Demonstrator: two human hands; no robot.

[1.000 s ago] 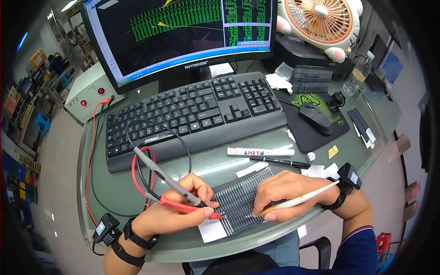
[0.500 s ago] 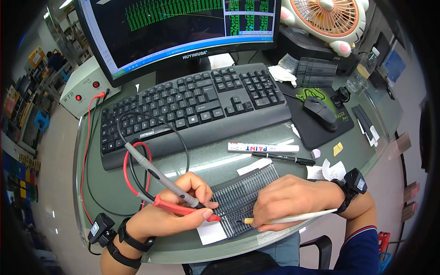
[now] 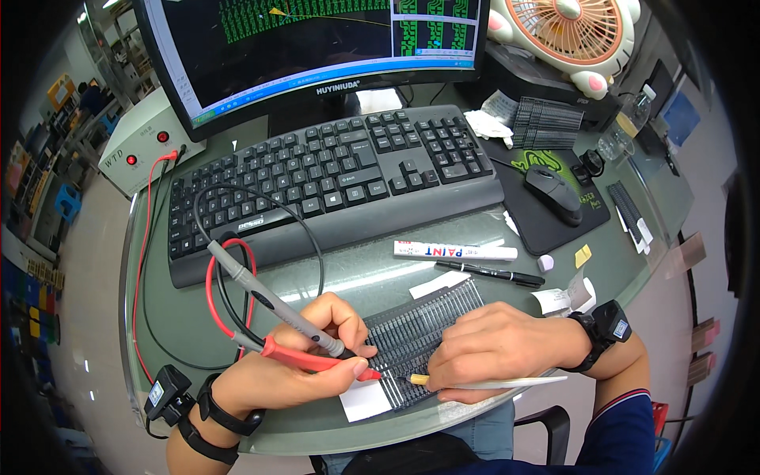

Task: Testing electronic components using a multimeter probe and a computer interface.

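Observation:
My left hand [image 3: 313,356] is closed round two test probes, a grey probe [image 3: 273,297] and a red probe [image 3: 297,358]. Their tips rest at the left part of a dark circuit board panel [image 3: 431,321] with rows of narrow strips. In my right hand [image 3: 491,348] is a slim white-handled brush [image 3: 507,383], held almost level. Its yellow collar and dark tip point left, close to the red probe's tip. The right fingers lie over the panel's right side and hide part of it. White paper [image 3: 364,402] shows under the panel's lower left corner.
Beyond the panel lie a white paint marker [image 3: 455,252] and a black pen [image 3: 491,274]. Farther back are a keyboard [image 3: 332,186], a mouse [image 3: 552,194] and a monitor [image 3: 301,47] with a green circuit pattern. The probe cables run left to a white box [image 3: 146,146].
My right hand and the brush have shifted slightly left, bringing the brush tip nearer the red probe. A yellow marker now shows on the monitor's green pattern. The left hand keeps its grip.

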